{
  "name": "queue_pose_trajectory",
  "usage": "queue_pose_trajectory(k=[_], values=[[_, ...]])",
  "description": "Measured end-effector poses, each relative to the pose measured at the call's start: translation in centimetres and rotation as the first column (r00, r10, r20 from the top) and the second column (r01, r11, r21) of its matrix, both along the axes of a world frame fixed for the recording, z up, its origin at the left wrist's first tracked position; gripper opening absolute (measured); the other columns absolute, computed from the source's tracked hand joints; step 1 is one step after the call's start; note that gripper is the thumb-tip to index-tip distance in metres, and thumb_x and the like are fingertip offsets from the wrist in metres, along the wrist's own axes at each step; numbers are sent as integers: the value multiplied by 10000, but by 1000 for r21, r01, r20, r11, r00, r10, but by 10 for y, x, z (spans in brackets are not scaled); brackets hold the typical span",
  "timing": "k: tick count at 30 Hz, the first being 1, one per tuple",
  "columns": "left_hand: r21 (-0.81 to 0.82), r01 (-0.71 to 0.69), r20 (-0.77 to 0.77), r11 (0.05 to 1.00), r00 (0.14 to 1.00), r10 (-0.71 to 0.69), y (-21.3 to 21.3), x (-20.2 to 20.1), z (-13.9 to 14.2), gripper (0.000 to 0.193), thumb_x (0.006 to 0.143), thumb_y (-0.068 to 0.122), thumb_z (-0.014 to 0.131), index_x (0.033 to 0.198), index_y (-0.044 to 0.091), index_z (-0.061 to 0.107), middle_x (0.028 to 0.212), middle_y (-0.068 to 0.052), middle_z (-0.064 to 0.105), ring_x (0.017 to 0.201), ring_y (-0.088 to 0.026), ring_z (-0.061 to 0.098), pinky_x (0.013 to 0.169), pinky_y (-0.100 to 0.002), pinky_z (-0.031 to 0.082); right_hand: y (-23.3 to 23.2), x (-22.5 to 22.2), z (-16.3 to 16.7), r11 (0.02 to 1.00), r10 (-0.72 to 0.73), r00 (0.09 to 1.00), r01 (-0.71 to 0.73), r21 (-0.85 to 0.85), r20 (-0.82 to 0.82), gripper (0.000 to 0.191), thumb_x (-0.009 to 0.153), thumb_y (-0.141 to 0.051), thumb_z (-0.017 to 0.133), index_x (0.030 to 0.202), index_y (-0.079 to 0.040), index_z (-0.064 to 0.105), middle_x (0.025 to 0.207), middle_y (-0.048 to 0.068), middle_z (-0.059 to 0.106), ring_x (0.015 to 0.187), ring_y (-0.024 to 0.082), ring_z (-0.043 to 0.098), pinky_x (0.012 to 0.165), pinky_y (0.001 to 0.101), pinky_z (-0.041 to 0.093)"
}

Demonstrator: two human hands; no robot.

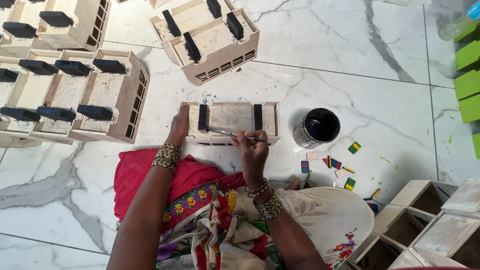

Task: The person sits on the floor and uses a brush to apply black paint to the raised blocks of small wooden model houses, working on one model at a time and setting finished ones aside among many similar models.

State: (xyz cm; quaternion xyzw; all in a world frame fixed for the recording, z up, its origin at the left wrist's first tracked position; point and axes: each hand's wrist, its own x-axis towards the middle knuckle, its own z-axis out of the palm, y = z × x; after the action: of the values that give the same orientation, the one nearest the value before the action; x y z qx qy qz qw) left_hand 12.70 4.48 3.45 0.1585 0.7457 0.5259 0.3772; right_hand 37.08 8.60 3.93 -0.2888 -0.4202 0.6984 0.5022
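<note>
A pale wooden box [230, 118] with two black cross bars lies on the marble floor in front of me. My left hand [178, 127] rests against its left end, steadying it. A thin paintbrush [227, 133] is gripped in my right hand [252, 150], with its tip at the foot of the left black bar. An open tin of black paint [317, 128] stands just right of the box. Both wrists carry beaded bangles.
Several finished boxes with black bars [75, 95] crowd the left and top [210, 37]. Unpainted wooden pieces [430, 220] lie bottom right, green blocks [468, 80] at the right edge. Small coloured chips [340, 167] are scattered near the tin.
</note>
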Motion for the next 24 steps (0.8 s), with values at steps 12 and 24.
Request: queue_pose_trajectory(k=[12,24], values=[[44,23,-27,999,999,-22,-2,-2,-5,846,999,648,342,1375,-71,585,1281,-168,679,1155,-218,619,1014,-306,456,0,0,9,1000,-19,1000,19,-11,14,175,983,-41,655,1052,-8,497,1083,247,719,962,269,768,820,339,688],[94,50,-104,994,994,-40,-1,-6,-11,838,1019,635,348,1445,-75,474,1409,-159,587,1295,-210,536,1086,-296,379,18,-17,0,997,-56,996,52,58,65,170,993,-49,646,1053,5,495,1042,256,723,925,249,770,797,308,690]])
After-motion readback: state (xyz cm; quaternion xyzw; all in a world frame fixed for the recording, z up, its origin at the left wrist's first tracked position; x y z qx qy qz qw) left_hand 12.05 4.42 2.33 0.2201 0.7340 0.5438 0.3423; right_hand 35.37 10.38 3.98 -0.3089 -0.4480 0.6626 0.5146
